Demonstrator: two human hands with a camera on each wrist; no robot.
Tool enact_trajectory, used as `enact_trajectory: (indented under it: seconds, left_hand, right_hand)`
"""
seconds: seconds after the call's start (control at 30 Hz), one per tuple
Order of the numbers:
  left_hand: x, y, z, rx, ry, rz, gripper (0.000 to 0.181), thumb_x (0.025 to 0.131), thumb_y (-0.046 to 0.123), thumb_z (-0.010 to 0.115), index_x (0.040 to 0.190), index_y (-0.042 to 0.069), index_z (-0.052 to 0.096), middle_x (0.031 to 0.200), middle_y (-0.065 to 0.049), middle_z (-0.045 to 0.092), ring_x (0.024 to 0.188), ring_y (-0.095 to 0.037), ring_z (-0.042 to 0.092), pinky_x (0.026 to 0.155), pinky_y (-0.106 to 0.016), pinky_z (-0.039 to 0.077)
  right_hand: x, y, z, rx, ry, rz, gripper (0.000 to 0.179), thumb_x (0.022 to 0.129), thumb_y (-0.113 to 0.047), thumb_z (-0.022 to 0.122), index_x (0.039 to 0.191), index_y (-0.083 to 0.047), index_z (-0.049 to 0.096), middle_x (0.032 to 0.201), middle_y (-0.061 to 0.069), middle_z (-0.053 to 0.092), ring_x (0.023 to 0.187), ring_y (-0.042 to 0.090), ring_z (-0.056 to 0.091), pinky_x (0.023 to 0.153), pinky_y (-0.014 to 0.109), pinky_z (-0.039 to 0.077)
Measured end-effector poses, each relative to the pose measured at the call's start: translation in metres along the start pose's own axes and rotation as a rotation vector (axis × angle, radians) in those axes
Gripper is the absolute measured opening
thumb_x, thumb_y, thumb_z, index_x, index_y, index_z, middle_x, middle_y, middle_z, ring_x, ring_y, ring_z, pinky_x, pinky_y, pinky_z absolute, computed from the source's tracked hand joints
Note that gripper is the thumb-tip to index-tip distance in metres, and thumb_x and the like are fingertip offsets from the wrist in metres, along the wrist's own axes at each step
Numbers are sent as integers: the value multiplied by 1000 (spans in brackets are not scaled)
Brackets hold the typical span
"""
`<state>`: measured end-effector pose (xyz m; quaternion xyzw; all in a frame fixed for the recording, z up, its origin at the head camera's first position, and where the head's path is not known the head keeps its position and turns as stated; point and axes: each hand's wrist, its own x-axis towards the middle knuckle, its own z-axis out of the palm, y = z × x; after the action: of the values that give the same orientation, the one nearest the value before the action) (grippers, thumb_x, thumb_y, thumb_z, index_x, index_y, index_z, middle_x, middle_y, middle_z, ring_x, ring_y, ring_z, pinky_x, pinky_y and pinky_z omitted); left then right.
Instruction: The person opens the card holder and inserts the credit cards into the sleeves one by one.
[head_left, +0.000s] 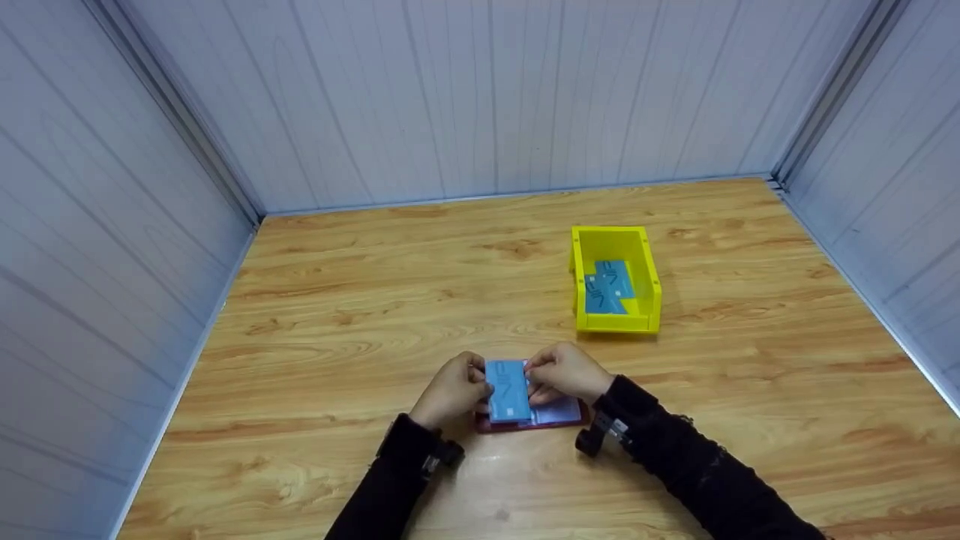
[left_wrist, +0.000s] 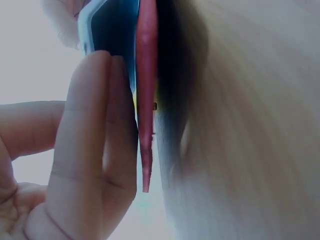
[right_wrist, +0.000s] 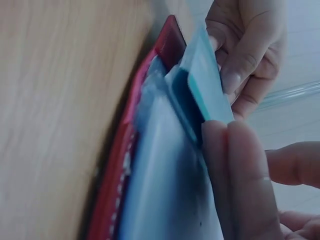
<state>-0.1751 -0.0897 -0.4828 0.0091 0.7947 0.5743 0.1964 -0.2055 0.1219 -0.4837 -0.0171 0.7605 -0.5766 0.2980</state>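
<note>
A light blue card (head_left: 507, 390) with dark lettering is held over an open red card holder (head_left: 496, 428) with clear plastic sleeves (head_left: 556, 412). The left hand (head_left: 454, 390) pinches the card along its left edge; in the left wrist view its fingers (left_wrist: 85, 130) lie between the card and the red cover. From the other side, the right hand (head_left: 568, 373) pinches at the card's right edge. Its fingertips (right_wrist: 216, 137) meet the card's lower edge in the right wrist view, close over a sleeve. The card stands tilted up from the holder there.
A yellow bin (head_left: 619, 323) stands on the wooden table (head_left: 360, 315), beyond the right hand. Several similar blue cards (head_left: 604, 295) lie overlapping inside it. White panel walls (head_left: 480, 97) enclose the back and both sides of the table.
</note>
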Motion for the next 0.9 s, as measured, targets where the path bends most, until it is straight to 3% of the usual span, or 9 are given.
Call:
enact_trajectory:
  seconds: [0.3, 0.5, 0.7, 0.9]
  left_hand:
    - [0, -1, 0, 39, 18, 12, 35, 87, -4, 61, 119, -9, 48, 86, -7, 52, 62, -15, 62, 61, -29, 59]
    - [-1, -2, 0, 66, 12, 43, 53, 82, -3, 64, 130, -8, 42, 83, -6, 52, 65, -15, 60, 58, -28, 58]
    - [-3, -2, 0, 183, 48, 105, 51, 79, -5, 64, 127, -7, 47, 78, -4, 52, 60, -12, 55, 53, -25, 54]
    - [-5, -2, 0, 280, 77, 168, 44, 76, -5, 64, 119, -7, 52, 78, -4, 52, 57, -11, 54, 51, -24, 52]
  right_hand:
    - [1, 1, 2, -12, -29, -24, 23, 91, -1, 58, 110, 11, 63, 76, 10, 67, 58, 12, 67, 61, 26, 59]
    - [-2, 2, -3, -116, -26, -81, 27, 92, -6, 58, 113, 9, 64, 80, 12, 70, 60, 10, 66, 61, 25, 59]
    - [-7, 6, -15, -264, 17, -154, 25, 92, -12, 60, 110, 4, 67, 84, 12, 72, 64, 12, 65, 58, 25, 56]
    - [-11, 11, -26, -299, 43, -192, 24, 92, -14, 61, 108, 3, 67, 85, 13, 72, 68, 14, 66, 60, 27, 56]
